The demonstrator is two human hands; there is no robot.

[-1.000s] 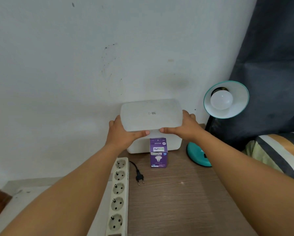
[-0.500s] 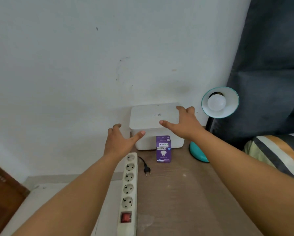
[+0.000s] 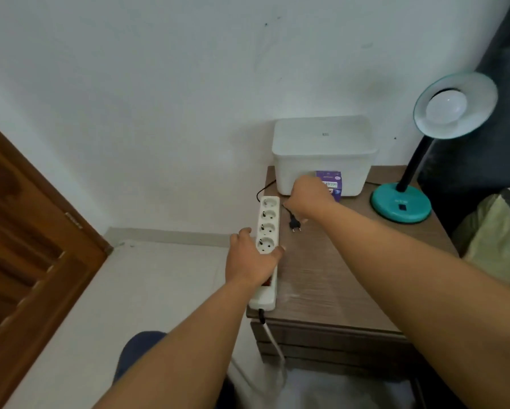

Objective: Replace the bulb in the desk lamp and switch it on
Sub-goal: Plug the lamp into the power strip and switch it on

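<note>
A teal desk lamp [image 3: 401, 206] stands at the nightstand's back right, its shade tipped toward me with a white bulb [image 3: 446, 107] screwed in. A purple bulb box [image 3: 333, 180] stands in front of the white storage box, half hidden by my right hand [image 3: 308, 199]. That hand curls down over the lamp's black plug [image 3: 295, 225], fingertips pinching it and its cord. The plug sits outside the sockets. My left hand [image 3: 252, 258] grips the white power strip [image 3: 268, 219] across its middle, covering the red switch.
The lidded white storage box [image 3: 321, 154] sits against the wall. The brown nightstand [image 3: 351, 276] has a drawer front below. A wooden door [image 3: 26, 261] is at the left, and bedding [image 3: 499, 231] at the right. The strip's cable [image 3: 273, 340] hangs off the front edge.
Both hands put the lid on the white box and left it. The left hand dropped onto the power strip, the right onto the plug. My view swung down and left.
</note>
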